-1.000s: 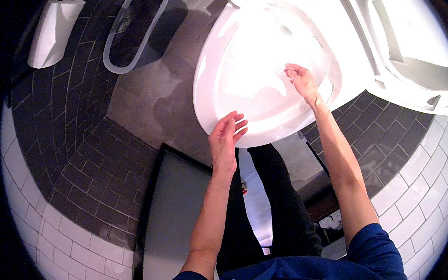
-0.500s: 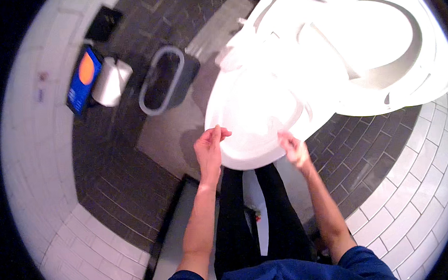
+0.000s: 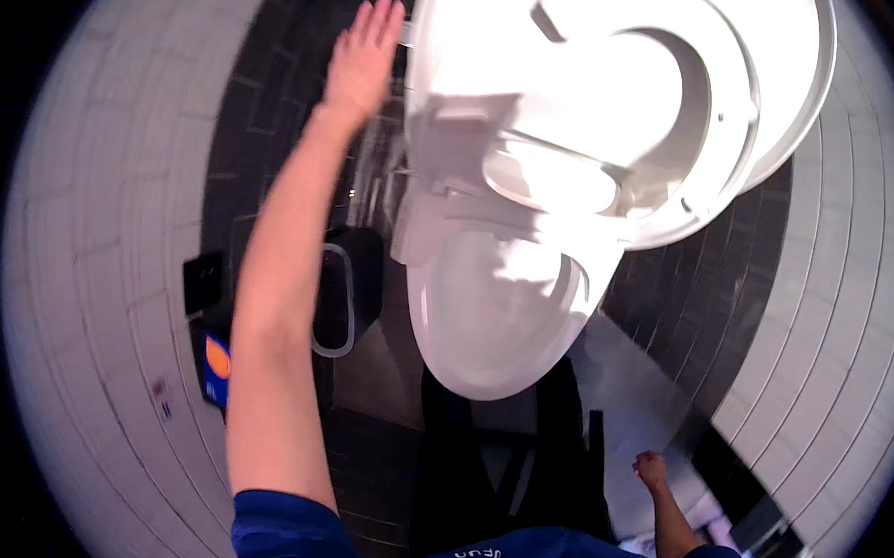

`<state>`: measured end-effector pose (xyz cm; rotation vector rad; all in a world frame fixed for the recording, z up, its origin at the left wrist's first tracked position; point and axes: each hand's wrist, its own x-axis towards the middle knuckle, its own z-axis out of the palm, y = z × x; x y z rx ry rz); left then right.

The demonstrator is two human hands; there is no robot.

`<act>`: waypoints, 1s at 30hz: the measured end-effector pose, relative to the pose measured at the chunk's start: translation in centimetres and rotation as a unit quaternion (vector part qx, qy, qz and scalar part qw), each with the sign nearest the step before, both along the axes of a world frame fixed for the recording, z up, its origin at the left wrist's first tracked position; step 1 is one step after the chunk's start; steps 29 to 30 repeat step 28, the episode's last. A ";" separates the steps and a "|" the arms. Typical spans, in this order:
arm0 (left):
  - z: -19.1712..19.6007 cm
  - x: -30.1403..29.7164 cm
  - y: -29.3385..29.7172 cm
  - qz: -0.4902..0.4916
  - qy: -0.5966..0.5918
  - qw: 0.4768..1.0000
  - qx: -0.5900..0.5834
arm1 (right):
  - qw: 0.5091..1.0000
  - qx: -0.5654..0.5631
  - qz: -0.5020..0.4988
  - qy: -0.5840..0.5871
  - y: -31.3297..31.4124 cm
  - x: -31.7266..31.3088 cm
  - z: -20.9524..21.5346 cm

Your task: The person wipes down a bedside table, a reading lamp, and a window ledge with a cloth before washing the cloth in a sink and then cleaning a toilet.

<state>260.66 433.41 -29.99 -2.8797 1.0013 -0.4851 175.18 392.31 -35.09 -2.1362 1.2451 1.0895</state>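
My left hand (image 3: 366, 65) reaches far forward with its fingers stretched out. It is beside a small white lever (image 3: 405, 33) on the left side of the white toilet (image 3: 471, 378); I cannot tell whether it touches it. The toilet's seat ring (image 3: 732, 77) and lid (image 3: 808, 94) stand raised behind the bowl, which is between me and them. Down by my right side, my right hand (image 3: 650, 466) is closed in a loose fist, away from the toilet, with nothing visible in it.
Left of the toilet stands a dark bin (image 3: 362, 283) with a pale rim, partly behind my left arm. A black wall plate (image 3: 205, 280) and a blue panel with an orange shape (image 3: 215, 361) are farther left. White tiled walls (image 3: 116, 244) curve round a dark tiled floor (image 3: 692, 303).
Both hands were over the front of the bowl. My left hand has stretched forward to the toilet's left side, and my right hand has dropped back to my side. The view has shifted.
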 end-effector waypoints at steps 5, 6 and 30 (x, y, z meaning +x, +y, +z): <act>-7.1 5.5 1.2 -0.074 0.208 0.975 -0.009 | 0.882 0.165 -0.440 0.030 13.9 4.1 5.3; -8.0 5.8 1.6 -0.080 0.222 0.972 0.008 | 0.885 0.190 -0.424 0.030 16.5 6.1 5.5; 3.5 -57.8 -1.4 0.021 0.645 0.706 0.291 | 0.809 0.183 -0.547 -0.114 21.2 -10.0 10.4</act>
